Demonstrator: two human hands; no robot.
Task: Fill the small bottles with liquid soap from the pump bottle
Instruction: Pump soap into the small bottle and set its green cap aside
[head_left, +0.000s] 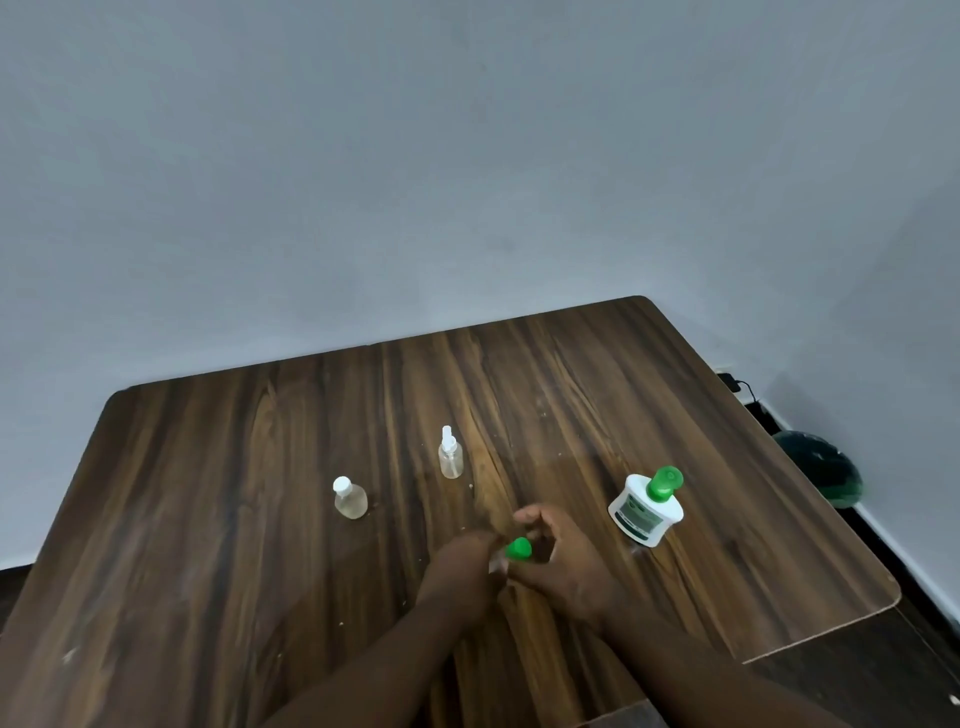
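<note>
Green-capped small bottle (518, 549) was, as I watched, gripped by the left hand (461, 567) and right hand (563, 564), fingers curled round it, near the pump bottle (645, 513).

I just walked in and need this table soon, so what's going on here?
A person is working with both hands. The left hand and right hand are curled around a small green-capped bottle, cap on; blur hides whether the cap is being twisted. The white pump bottle stands untouched to the right. Two more small clear bottles, a white-capped bottle and a spray-top bottle, stand closed farther back on the wooden table.
</note>
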